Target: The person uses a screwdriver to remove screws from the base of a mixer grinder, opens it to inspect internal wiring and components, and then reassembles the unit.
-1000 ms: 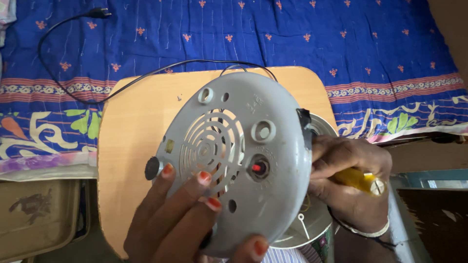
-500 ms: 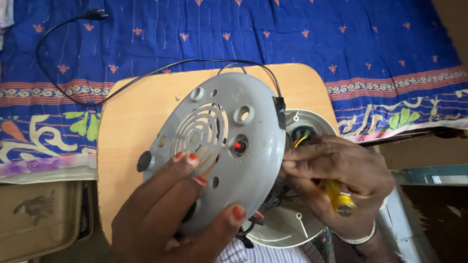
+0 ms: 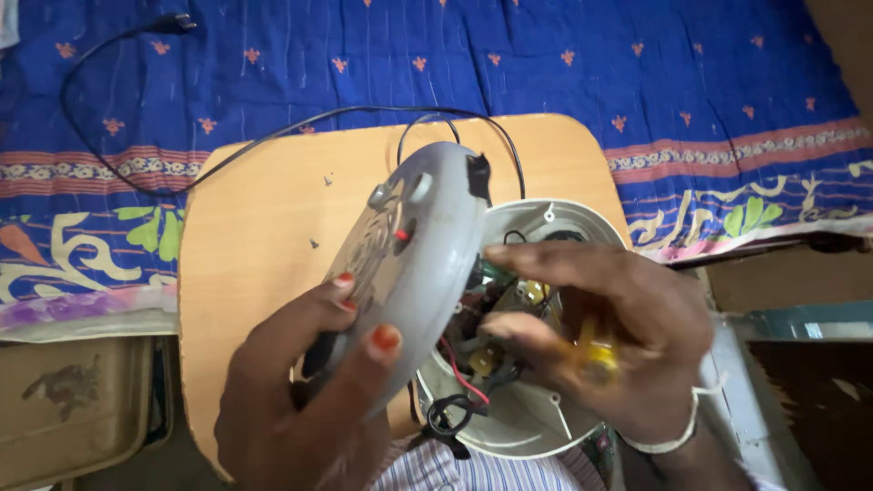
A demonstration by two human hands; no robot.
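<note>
Head view, looking down at a tan board (image 3: 255, 236) resting on a blue patterned cloth (image 3: 591, 64), with a black cord (image 3: 182, 155) trailing across the cloth to the upper left. At lower left, the left hand (image 3: 300, 400) grips a round grey cover (image 3: 414, 264), thumb lying over its outer face and fingers curled along its left edge; the cover stands tilted nearly on edge, hinged up off the base. Two small screws (image 3: 320, 211) lie loose on the board just left of the cover. To the right sits the open white base (image 3: 546, 364), showing red and black wires (image 3: 459, 382) inside. The right hand (image 3: 618, 336) hovers over the base, fingers spread and curled down into it, closed around a yellow-handled tool (image 3: 591, 355); blur hides its tip. Compared with half a second earlier, the cover has swung from nearly flat to steeply raised, exposing the base, and the right hand has moved inward over the wiring.
</note>
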